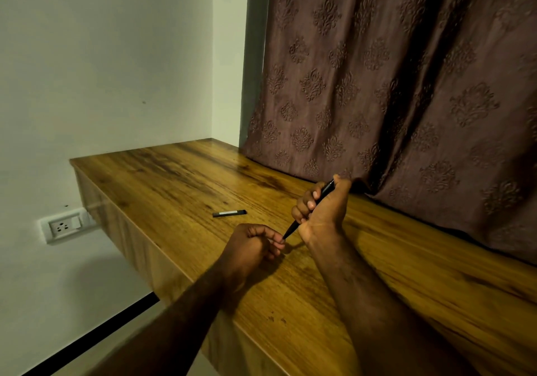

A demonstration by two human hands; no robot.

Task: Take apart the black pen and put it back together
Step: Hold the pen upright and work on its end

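My right hand (322, 210) grips the black pen barrel (319, 198), held slanted above the wooden table (180, 178), its upper end near my thumb and its pointed end low at the left. My left hand (255, 245) pinches the pen's tip (286, 234) between thumb and fingertips, the other fingers curled. A separate black pen cap (229, 213) with a pale strip lies flat on the table, apart from both hands, to the left of them.
A brown patterned curtain (392, 85) hangs along the table's far edge, right behind my right hand. The table's left edge drops off beside a white wall with a socket (65, 226).
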